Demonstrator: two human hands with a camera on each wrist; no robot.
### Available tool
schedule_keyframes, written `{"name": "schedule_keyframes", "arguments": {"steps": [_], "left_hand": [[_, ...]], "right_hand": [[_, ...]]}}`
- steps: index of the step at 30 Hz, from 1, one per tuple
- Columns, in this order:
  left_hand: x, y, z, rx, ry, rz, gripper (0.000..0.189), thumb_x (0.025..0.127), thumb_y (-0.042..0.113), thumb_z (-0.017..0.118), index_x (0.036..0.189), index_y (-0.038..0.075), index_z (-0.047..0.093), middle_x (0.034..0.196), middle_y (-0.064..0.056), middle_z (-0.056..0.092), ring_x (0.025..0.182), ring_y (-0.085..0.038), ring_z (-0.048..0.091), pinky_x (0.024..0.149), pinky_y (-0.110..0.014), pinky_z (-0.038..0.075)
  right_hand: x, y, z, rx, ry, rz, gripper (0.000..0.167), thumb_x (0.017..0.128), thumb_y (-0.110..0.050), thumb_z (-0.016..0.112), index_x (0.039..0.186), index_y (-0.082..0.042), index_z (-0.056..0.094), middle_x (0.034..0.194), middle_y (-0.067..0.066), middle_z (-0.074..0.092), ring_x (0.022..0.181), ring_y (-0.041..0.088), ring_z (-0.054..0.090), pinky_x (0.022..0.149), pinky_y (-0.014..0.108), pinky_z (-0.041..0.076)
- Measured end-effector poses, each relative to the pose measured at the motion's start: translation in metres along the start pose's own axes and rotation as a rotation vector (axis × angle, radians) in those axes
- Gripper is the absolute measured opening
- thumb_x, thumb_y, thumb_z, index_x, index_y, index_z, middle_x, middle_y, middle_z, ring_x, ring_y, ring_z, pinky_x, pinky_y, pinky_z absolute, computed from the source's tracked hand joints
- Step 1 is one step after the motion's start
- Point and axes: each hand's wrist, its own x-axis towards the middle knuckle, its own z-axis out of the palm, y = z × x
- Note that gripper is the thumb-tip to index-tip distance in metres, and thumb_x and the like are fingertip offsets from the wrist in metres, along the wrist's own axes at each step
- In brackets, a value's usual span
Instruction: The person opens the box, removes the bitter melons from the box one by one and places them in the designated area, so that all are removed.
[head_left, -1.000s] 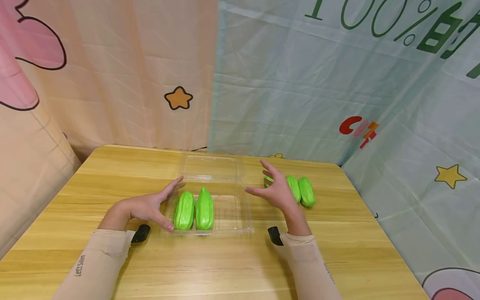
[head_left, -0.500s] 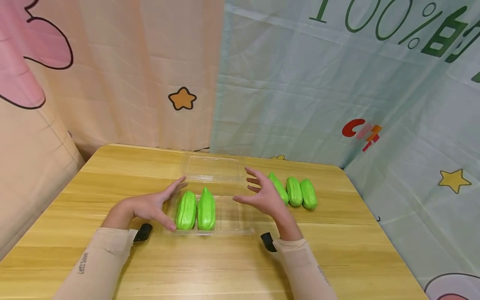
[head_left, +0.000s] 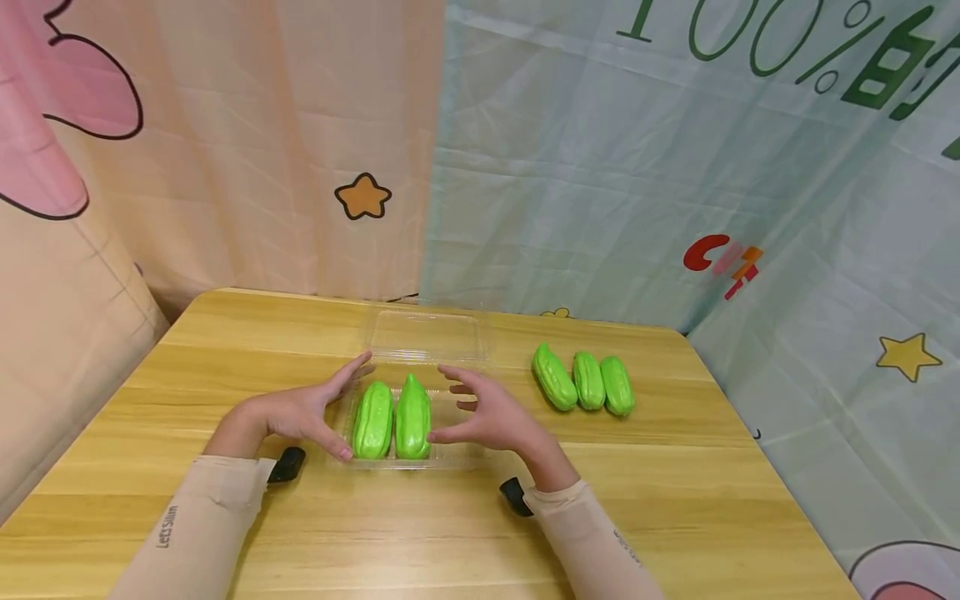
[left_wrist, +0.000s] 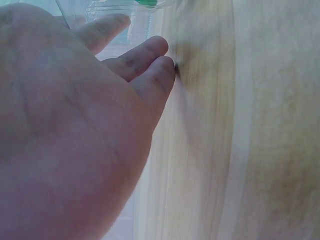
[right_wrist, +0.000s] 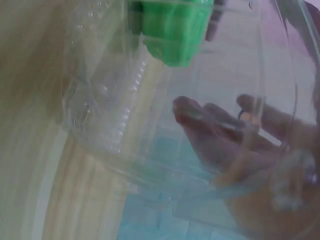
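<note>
On the table lies a clear plastic hinged box point(head_left: 457, 458) with its lid point(head_left: 427, 335) folded back. In its left half two ribbed green gourds, a left one point(head_left: 372, 421) and a right one point(head_left: 412, 417), lie side by side. My left hand point(head_left: 300, 412) rests along the box's left side, thumb near the front corner, fingers spread. My right hand point(head_left: 487, 412) hovers over the right half, fingers apart, thumb tip right at the right gourd and holding nothing. In the right wrist view, the fingers point(right_wrist: 215, 135) show through the clear wall, below a gourd's end point(right_wrist: 175, 32).
Three more green gourds stand in a row at the back right: a slanted one point(head_left: 553, 377), a middle one point(head_left: 588, 382) and an outer one point(head_left: 617, 387). The wooden table point(head_left: 360, 550) ends at hanging printed curtains point(head_left: 555, 183) behind and to the sides.
My right hand has moved left and toward me, from beside the loose gourds to over the box's right half. The left hand stays at the box; the gourds have not moved.
</note>
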Motion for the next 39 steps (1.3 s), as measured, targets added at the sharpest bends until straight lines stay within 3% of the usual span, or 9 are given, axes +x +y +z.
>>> {"name": "schedule_keyframes", "arguments": {"steps": [3, 10, 26, 39], "left_hand": [[0.000, 0.000, 0.001, -0.004, 0.001, -0.001, 0.139, 0.074, 0.019, 0.091, 0.159, 0.018, -0.018, 0.166, -0.017, -0.011, 0.148, -0.044, -0.010, 0.112, -0.070, 0.001], [-0.001, 0.000, 0.001, -0.014, 0.002, -0.002, 0.138, 0.074, 0.018, 0.091, 0.160, 0.019, -0.018, 0.166, -0.018, -0.011, 0.148, -0.045, -0.010, 0.112, -0.070, 0.000], [0.000, -0.001, 0.000, -0.010, -0.003, 0.002, 0.138, 0.075, 0.019, 0.091, 0.159, 0.017, -0.018, 0.166, -0.018, -0.010, 0.148, -0.045, -0.009, 0.112, -0.070, 0.001], [0.001, -0.001, 0.000, -0.012, -0.006, 0.006, 0.138, 0.075, 0.020, 0.091, 0.159, 0.017, -0.018, 0.166, -0.018, -0.010, 0.148, -0.045, -0.010, 0.112, -0.070, 0.001]], "right_hand": [[0.000, -0.001, 0.006, -0.021, -0.049, 0.005, 0.092, 0.080, -0.025, 0.089, 0.156, -0.011, 0.038, 0.157, 0.012, 0.038, 0.136, 0.035, 0.046, 0.105, 0.043, 0.044], [0.006, -0.001, 0.019, -0.058, -0.080, -0.015, 0.092, 0.080, -0.026, 0.089, 0.155, -0.009, 0.039, 0.156, 0.007, 0.041, 0.134, 0.034, 0.048, 0.103, 0.041, 0.046], [0.010, 0.002, 0.029, -0.124, -0.076, -0.004, 0.092, 0.080, -0.033, 0.088, 0.155, -0.012, 0.038, 0.153, 0.004, 0.044, 0.131, 0.033, 0.051, 0.104, 0.041, 0.045], [0.012, 0.004, 0.034, -0.187, -0.055, -0.048, 0.095, 0.080, -0.034, 0.088, 0.155, -0.009, 0.037, 0.151, 0.007, 0.047, 0.130, 0.024, 0.052, 0.105, 0.038, 0.044]]}}
